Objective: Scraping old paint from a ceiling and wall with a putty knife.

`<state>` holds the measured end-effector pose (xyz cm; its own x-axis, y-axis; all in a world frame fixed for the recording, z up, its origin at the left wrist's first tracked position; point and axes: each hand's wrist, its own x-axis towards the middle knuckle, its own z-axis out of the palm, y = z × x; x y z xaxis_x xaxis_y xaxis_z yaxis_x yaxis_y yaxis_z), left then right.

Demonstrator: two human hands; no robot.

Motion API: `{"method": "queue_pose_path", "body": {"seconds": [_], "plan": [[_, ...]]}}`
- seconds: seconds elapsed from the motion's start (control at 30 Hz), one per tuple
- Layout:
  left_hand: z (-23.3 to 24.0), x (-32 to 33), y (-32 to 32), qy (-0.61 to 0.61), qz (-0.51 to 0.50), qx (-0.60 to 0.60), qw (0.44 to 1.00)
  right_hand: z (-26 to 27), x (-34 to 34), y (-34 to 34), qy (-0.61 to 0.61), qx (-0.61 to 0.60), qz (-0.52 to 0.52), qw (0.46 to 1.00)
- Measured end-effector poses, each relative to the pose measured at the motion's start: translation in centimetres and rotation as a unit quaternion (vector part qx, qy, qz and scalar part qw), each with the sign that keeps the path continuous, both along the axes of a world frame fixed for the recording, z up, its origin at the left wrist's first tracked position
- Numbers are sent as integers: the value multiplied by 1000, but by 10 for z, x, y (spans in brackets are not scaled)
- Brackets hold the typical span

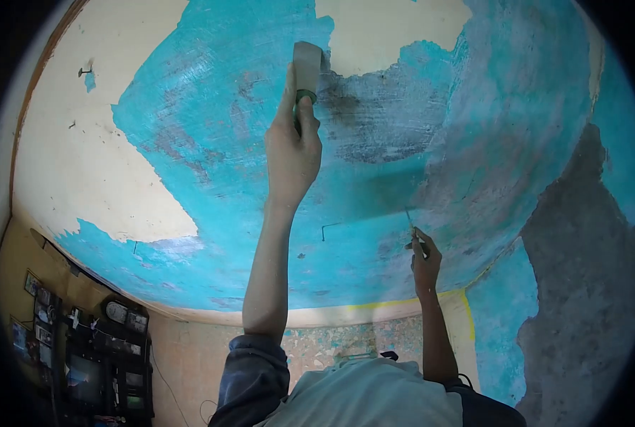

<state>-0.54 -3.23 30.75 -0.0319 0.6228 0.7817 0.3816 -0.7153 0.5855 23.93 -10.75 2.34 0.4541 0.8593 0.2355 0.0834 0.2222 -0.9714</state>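
My left hand (294, 155) is raised and holds a scraper by its handle. The scraper's broad, flat blade (307, 66) lies against or close to the painted plaster surface (370, 189), beside the edge of a cream patch (386, 32). Lower and to the right, my right hand (425, 259) grips a thin tool (410, 221) between its fingers, its narrow end pointing up; its exact kind cannot be told. Around both hands the surface is turquoise, with grey scuffed areas (386, 123) and ragged cream patches. Whether it is a wall or a ceiling is unclear.
A dark shelf unit (109, 363) with a screen and several objects stands at the lower left. Bent metal pieces (323, 232) and a nail or hook (85, 71) stick out of the surface. Bare grey plaster (579, 277) shows at the right, and a cable (168, 381) hangs below.
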Motion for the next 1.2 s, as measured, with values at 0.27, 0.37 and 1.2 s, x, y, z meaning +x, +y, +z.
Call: {"method": "queue_pose_path", "body": {"seconds": [0.27,0.37,1.2], "plan": [[-50,17,-11,-24,9,-24,999,-22,9,-4,3,23,0,1000],[-30,25,-13,-16,17,-17,1000,-14,13,-8,13,21,-11,1000],[-37,25,-5,1,12,-13,1000,-20,6,-24,16,-19,-18,1000]]}}
